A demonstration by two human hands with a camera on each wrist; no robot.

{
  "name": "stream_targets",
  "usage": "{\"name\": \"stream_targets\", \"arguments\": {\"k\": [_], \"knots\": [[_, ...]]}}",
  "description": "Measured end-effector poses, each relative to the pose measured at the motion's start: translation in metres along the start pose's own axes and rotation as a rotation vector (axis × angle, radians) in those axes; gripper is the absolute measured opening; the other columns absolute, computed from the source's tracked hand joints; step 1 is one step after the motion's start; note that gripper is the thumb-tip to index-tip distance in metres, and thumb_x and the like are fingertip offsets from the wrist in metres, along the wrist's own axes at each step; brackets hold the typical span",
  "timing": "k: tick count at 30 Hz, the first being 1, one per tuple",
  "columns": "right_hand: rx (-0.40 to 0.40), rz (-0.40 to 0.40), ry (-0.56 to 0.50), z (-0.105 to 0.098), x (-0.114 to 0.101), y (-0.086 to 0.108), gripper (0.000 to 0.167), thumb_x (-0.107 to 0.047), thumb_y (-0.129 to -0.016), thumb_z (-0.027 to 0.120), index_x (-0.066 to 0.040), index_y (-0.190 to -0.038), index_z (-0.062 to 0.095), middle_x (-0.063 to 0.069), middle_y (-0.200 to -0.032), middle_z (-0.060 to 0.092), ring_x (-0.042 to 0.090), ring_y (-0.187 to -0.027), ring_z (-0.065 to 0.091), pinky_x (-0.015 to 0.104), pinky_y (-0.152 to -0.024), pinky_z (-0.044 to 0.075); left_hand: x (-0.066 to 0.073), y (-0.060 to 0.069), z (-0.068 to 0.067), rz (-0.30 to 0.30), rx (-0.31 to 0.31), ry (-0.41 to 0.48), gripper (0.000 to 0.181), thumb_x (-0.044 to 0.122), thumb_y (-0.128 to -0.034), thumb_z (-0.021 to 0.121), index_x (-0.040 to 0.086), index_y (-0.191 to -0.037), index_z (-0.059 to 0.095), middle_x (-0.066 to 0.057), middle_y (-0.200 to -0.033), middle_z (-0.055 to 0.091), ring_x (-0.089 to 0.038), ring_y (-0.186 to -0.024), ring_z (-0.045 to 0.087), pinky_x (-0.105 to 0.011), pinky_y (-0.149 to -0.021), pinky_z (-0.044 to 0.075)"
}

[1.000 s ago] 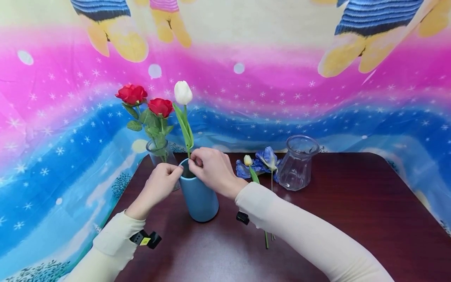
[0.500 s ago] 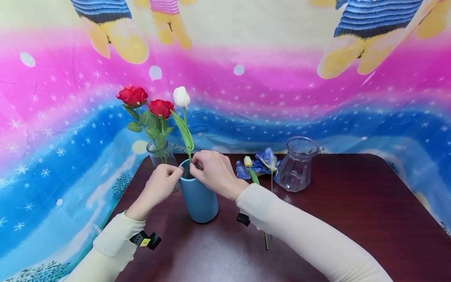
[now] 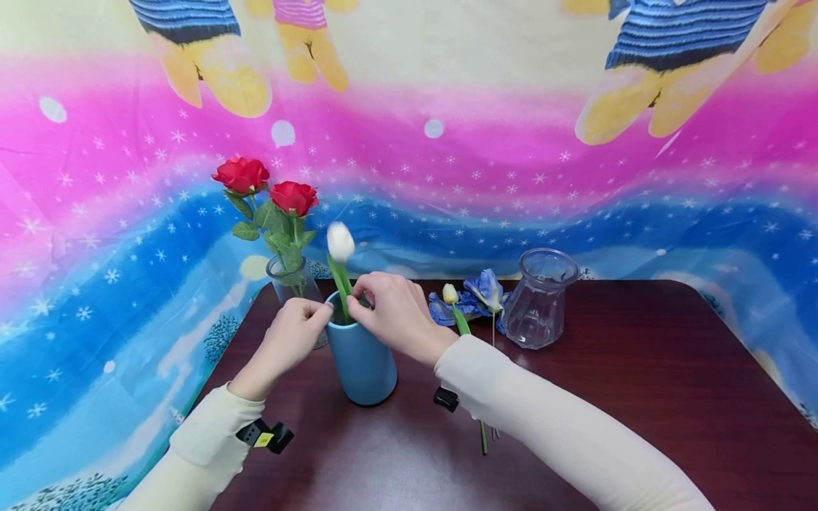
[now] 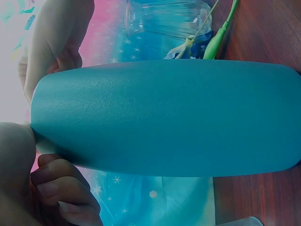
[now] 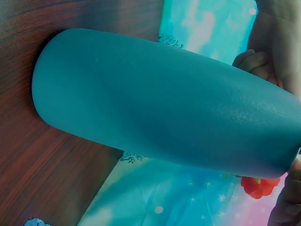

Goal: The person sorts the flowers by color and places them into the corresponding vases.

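Observation:
A blue cylindrical vase [image 3: 362,362] stands upright on the table. Its left rim is pinched between the thumb and curled fingers of my left hand [image 3: 292,337]; in the left wrist view those fingers [image 4: 66,188] lie against the vase's upper end. My right hand [image 3: 399,312] is at the rim's right side, thumb and fingers pinching the white tulip [image 3: 341,243], whose leaves go down into the vase's mouth. The vase wall hides the lower stem. In the right wrist view the vase [image 5: 155,101] fills the middle.
Behind the left hand, red roses [image 3: 294,197] stand in a clear glass vase [image 3: 285,268]. Right of the blue vase lie a small pale tulip [image 3: 450,293] and blue flowers [image 3: 486,289], beside a clear faceted glass vase [image 3: 535,312]. A printed cloth [image 3: 498,177] hangs behind the table [image 3: 613,397].
The white tulip has moved down, its leaves now inside the blue vase's mouth. My right hand has shifted slightly; my left hand stays at the rim.

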State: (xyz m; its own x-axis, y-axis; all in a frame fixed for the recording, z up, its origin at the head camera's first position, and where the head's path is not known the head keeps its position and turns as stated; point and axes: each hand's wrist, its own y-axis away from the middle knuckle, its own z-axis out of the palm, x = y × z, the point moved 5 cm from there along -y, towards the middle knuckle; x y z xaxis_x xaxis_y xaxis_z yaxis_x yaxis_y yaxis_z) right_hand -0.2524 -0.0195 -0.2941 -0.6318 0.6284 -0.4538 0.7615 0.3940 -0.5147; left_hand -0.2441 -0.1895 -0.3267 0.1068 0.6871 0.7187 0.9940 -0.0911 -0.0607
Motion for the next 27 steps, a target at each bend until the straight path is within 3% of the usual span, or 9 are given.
{"name": "stream_targets", "arguments": {"k": [16,27], "knots": [[0.151,-0.045,-0.057,-0.029,0.007,0.017,0.013,-0.022,-0.095,0.067,-0.018,-0.083,0.069,-0.006,-0.066,0.049,0.006,-0.057,0.045,0.022,-0.050,0.035,-0.002,-0.001,0.000,0.007,-0.021,0.040,0.046,0.023,-0.0997,0.046,0.014,-0.055,0.039,0.006,-0.046,0.033,-0.016,-0.043,0.030,-0.029,-0.044,0.025],[0.175,0.017,-0.040,-0.037,0.033,0.040,0.011,-0.021,-0.094,0.067,-0.020,-0.083,0.069,-0.009,-0.069,0.054,0.006,-0.062,0.048,0.025,-0.056,0.039,-0.004,-0.003,0.001,0.044,-0.063,0.100,0.051,0.027,-0.1051,0.045,0.013,-0.057,0.036,0.007,-0.048,0.031,-0.013,-0.044,0.029,-0.030,-0.048,0.031]]}}
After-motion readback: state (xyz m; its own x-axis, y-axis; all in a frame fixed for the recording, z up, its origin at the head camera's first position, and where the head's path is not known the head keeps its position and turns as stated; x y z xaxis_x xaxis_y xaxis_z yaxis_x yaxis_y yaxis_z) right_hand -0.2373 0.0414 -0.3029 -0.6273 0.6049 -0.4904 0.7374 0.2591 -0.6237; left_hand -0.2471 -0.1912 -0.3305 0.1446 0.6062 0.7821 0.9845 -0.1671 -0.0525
